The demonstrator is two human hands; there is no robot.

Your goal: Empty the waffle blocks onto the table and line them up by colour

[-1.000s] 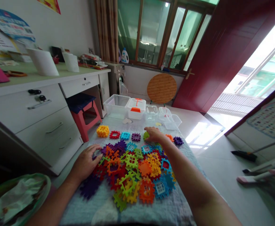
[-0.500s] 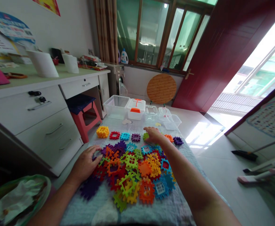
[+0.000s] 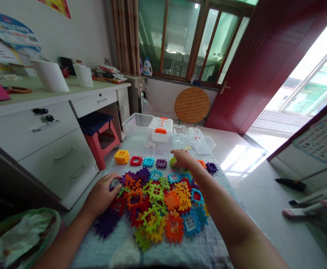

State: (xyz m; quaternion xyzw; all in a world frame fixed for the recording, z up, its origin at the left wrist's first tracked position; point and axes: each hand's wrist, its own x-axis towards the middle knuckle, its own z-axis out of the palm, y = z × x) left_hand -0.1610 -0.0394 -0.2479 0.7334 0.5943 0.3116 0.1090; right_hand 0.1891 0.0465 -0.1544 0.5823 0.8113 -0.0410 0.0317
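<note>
My left hand [image 3: 103, 192] rests at the left edge of a heap of colourful plastic interlocking tiles [image 3: 155, 191]. Its thumb and fingers are apart, touching the outer tiles. My right hand [image 3: 183, 158] reaches over the heap to a row of tiles behind it. There its fingers close round a green interlocking tile [image 3: 173, 162], partly hidden by the hand. In the same row lie a yellow stack [image 3: 121, 157], a red tile [image 3: 136, 161], a blue tile [image 3: 148, 162], a purple tile [image 3: 161, 163], an orange tile [image 3: 202, 164] and a dark purple tile [image 3: 211, 167].
Clear plastic bins [image 3: 138, 127] and a lidded box with orange clips [image 3: 161, 130] stand at the far end of the cloth-covered table [image 3: 96, 254]. A red stool [image 3: 99, 138] and a drawer desk [image 3: 51, 138] are on the left, with a waste basket [image 3: 55, 228] nearer.
Both hands stay almost where they were. My right hand shifts only very slightly at the green tile; the heap and the row look the same.
</note>
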